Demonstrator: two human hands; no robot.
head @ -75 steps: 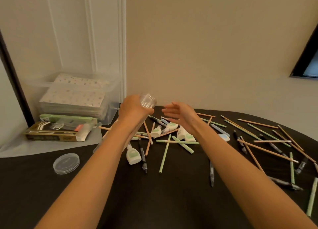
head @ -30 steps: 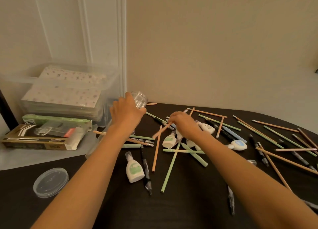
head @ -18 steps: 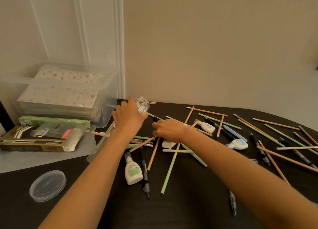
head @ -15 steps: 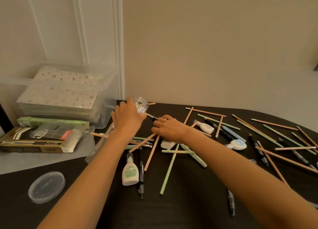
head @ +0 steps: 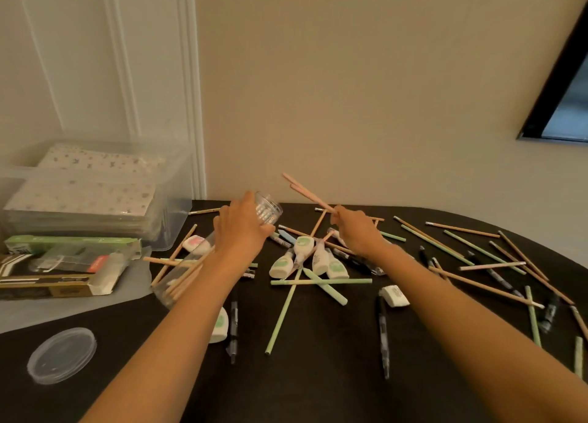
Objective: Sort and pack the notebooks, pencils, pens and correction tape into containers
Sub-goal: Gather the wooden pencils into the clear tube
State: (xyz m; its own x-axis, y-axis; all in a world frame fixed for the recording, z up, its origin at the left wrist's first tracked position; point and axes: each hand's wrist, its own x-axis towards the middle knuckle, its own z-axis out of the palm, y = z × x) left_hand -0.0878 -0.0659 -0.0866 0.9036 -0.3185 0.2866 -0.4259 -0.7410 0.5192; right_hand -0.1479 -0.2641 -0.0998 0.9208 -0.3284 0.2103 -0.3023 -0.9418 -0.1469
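Observation:
My left hand (head: pixel 242 231) grips a clear plastic jar (head: pixel 268 211) that lies tilted, its open mouth pointing up and to the right; several pink pencils show through its lower end (head: pixel 178 284). My right hand (head: pixel 355 233) holds two pink pencils (head: pixel 305 191) lifted off the table, their free ends pointing up-left toward the jar mouth. Between my hands lie white correction tapes (head: pixel 304 247) with green labels, green pencils (head: pixel 321 281) and black pens (head: pixel 234 328) scattered on the black table (head: pixel 318 375).
A clear bin (head: pixel 171 200) holding patterned notebooks (head: pixel 82 196) stands at the back left. Cardboard packaging (head: pixel 60 263) lies in front of it. A round clear lid (head: pixel 62 355) rests near the front left. More pencils (head: pixel 490 289) and pens spread to the right.
My right hand has picked two pink pencils out of the pile and raised them toward the jar. The left hand keeps hold of the jar. The view shifted.

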